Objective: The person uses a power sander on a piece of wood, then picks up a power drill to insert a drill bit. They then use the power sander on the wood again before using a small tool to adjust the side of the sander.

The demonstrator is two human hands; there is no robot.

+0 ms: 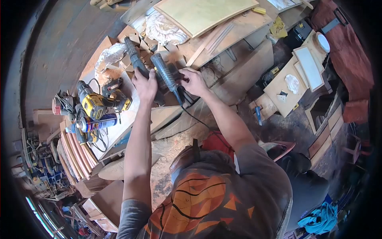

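On the cluttered workbench lie two long dark power tools side by side. My left hand (145,84) is closed around the body of the left tool (135,57), its fingers wrapped on the casing. The other tool (164,72), grey with a cord at its lower end, lies just right of that hand. My right hand (193,82) is beside the corded end of this second tool, fingers bent; whether they grip the cord or something dark there cannot be made out. Small wood offcuts (144,44) lie behind the tools.
Yellow-black drills (93,104) and a blue spray can (102,122) stand at the left. A framed panel (205,14) and a crumpled plastic bag (164,28) are at the back. Wood boards (284,91) lie at the right. Another person (306,187) is at the lower right.
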